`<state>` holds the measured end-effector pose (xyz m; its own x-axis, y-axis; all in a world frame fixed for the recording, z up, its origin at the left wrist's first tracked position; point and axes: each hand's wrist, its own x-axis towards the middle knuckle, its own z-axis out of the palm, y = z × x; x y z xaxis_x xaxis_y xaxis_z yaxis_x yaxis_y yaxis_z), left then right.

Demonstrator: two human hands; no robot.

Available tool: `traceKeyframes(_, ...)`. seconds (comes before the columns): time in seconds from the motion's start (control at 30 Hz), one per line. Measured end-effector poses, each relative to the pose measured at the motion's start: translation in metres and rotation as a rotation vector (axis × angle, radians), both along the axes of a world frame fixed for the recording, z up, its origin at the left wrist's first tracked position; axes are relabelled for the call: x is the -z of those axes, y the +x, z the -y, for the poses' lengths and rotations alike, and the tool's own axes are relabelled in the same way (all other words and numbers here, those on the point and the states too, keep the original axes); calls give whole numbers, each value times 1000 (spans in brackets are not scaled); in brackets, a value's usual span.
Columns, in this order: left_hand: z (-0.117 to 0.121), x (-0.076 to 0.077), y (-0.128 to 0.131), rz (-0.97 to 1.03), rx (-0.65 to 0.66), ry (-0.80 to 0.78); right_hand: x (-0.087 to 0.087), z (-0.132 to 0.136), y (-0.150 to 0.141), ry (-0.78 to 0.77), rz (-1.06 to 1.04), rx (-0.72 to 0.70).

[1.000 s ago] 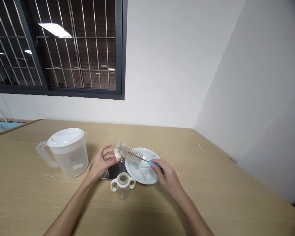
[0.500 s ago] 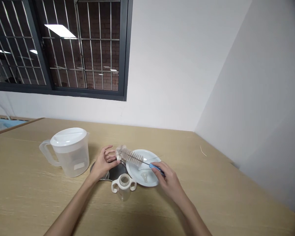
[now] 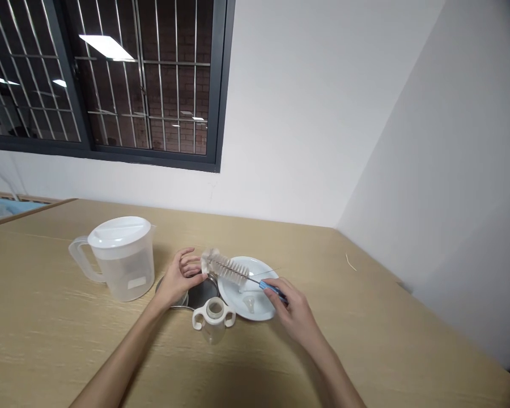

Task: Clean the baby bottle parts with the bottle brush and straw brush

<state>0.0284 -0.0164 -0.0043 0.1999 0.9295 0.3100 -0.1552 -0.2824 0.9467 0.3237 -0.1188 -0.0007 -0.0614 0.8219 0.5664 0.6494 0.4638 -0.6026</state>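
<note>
My right hand grips the blue handle of a bottle brush, which points left with white bristles and a pale tip. Beside that tip is my left hand, its fingers apart and curved and its thumb at the tip's lower edge. Below the brush stands a clear baby bottle with a white two-handled collar and an open mouth. Behind it a white plate carries a clear bottle teat and a thin wire-like piece. Partly covered by my left hand is a round dark metal dish.
A translucent lidded pitcher stands on the left of the wooden table, its handle facing left. A thin pale strand lies at the right. A barred window and white walls close off the back and right side.
The view has shifted slightly. Both hands and the bottle brush keep nearly the same place, with the brush still in my right hand.
</note>
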Motion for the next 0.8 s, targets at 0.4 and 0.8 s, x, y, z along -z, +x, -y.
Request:
traceKeyframes(0.4, 8, -7, 2, 120, 85, -69, 2, -2, 3, 23, -69, 92)
traceKeyframes(0.8, 9, -14, 0, 106, -2, -75, 2, -5, 10, 26, -79, 124)
